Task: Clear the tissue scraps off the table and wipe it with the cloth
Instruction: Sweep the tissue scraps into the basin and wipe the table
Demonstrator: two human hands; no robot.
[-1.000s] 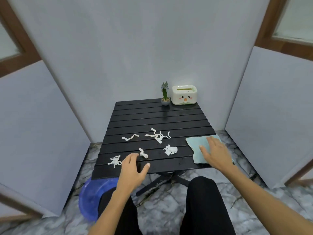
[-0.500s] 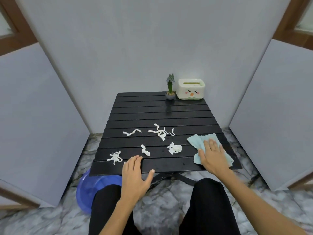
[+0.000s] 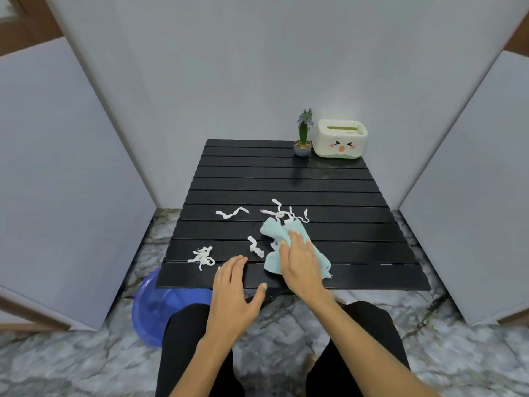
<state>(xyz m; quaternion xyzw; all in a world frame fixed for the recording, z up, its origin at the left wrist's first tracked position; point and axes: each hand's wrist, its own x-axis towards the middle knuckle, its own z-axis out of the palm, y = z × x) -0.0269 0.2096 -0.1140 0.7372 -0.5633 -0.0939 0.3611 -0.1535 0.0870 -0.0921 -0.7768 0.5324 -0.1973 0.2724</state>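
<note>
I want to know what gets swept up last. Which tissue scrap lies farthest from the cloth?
The tangled scrap near the table's front-left corner. It sits well left of the cloth; the other scraps lie closer, some touching it.

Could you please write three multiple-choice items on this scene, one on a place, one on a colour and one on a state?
1. Where does the small potted plant stand on the black slatted table?
A. At the far edge, just left of the white tissue box with a cartoon face
B. At the near edge, by the left hand
C. On the floor

2. What colour is the plastic basin on the floor under the table's near left corner?
A. Red
B. Blue
C. Yellow

3. What is the right hand doing?
A. Hanging clear of the table
B. Lifting the tissue box
C. Pressing flat on the crumpled light blue cloth

Answers: 1 A, the pot sits beside the box against the wall. 2 B, the basin's rim shows blue. 3 C, the palm lies on the cloth among the white tissue scraps, while the left hand rests open at the near edge.
</note>
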